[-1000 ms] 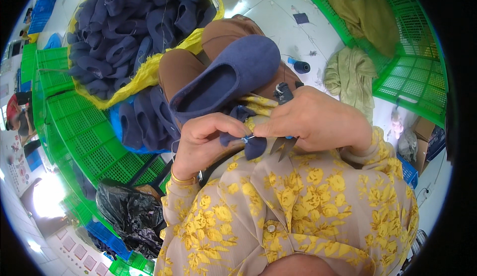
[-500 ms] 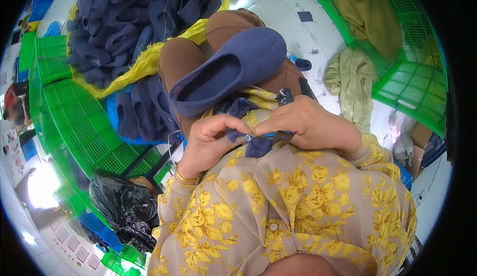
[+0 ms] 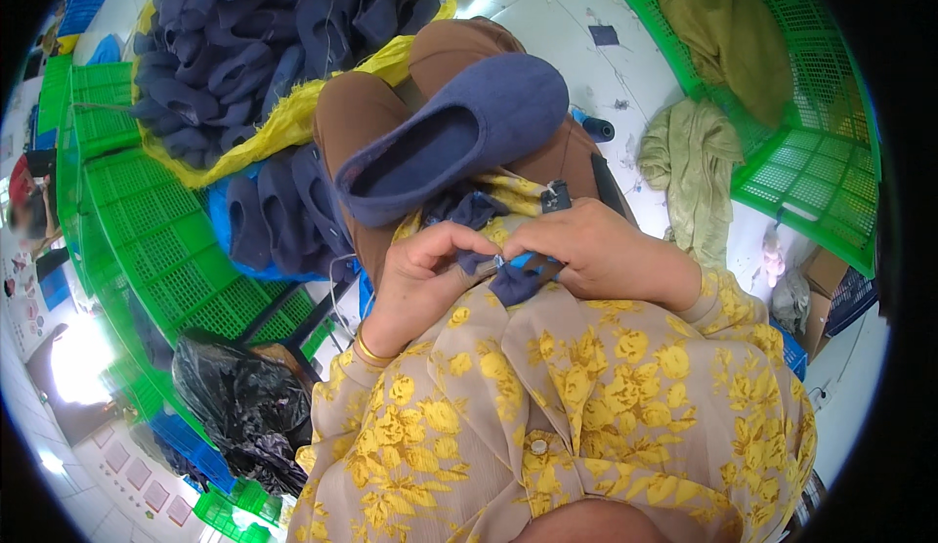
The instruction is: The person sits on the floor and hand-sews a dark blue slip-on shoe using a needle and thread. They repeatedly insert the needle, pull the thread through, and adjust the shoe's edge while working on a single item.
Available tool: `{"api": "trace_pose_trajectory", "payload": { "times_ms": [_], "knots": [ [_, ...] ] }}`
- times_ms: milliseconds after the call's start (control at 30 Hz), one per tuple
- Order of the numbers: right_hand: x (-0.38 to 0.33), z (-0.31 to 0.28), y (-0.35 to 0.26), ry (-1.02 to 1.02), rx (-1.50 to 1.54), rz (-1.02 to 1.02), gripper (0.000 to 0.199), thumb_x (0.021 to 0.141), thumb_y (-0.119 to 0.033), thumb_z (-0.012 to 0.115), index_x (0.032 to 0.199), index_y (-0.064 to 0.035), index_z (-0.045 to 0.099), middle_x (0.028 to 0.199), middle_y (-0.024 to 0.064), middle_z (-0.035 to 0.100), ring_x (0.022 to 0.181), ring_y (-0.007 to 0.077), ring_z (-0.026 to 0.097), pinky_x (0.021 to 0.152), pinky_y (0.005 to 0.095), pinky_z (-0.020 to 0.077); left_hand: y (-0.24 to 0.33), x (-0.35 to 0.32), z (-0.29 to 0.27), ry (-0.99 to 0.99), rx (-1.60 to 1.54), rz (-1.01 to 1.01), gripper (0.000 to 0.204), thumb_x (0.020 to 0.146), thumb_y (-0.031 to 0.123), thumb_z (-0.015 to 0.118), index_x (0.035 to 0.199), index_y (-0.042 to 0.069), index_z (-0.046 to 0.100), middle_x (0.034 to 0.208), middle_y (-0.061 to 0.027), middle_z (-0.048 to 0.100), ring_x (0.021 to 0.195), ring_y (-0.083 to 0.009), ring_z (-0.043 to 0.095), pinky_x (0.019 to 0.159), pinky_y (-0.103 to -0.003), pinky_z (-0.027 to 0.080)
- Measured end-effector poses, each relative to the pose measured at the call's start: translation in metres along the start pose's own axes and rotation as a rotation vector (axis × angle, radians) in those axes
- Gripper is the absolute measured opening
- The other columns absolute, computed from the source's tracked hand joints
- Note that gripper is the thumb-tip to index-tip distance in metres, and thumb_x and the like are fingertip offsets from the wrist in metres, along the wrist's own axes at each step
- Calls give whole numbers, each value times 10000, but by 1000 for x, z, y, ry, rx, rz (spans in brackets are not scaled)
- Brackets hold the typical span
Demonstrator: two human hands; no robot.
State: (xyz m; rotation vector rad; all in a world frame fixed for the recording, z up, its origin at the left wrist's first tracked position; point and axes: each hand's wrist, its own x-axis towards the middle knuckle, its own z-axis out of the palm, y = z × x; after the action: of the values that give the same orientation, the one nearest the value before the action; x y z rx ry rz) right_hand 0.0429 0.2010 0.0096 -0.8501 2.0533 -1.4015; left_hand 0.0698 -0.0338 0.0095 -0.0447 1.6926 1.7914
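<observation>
In front of my body, my left hand (image 3: 425,274) is closed, thumb and forefinger pinching a small dark blue piece of cloth (image 3: 515,284). Close against it, my right hand (image 3: 601,255) is closed too, its fingertips meeting the left ones at that cloth. A black object (image 3: 556,196) sticks up past the right hand's knuckles; its kind is hard to tell. Something bright blue shows beneath the right fingers. Across my thighs lies a dark blue felt slipper (image 3: 518,104), its opening facing up. More crumpled dark blue cloth (image 3: 467,208) rests between the slipper and my hands.
A yellow-edged sack (image 3: 283,133) full of dark blue slippers stands at the far left. Several more slippers (image 3: 278,216) lie on blue sheeting beside my leg. Green plastic crates (image 3: 147,240) flank both sides. A black plastic bag (image 3: 239,396) sits at left, a thread spool (image 3: 598,129) on the floor.
Both hands have shifted slightly, still pinching at the cloth. The right fingers have lifted a little, showing more of the bright blue thing. The slipper stays on my lap.
</observation>
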Motion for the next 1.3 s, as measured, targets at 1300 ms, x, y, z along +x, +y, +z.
{"api": "trace_pose_trajectory", "payload": {
  "times_ms": [1300],
  "knots": [
    [17,-26,-57,650,864,-151,76,970,-203,510,1017,-144,513,760,61,616,451,110,465,412,224,354,19,10,21,292,-140,-38,101,892,16,634,973,-44,623,795,-73,677,663,-89,636,627,-212,529]
  ]
}}
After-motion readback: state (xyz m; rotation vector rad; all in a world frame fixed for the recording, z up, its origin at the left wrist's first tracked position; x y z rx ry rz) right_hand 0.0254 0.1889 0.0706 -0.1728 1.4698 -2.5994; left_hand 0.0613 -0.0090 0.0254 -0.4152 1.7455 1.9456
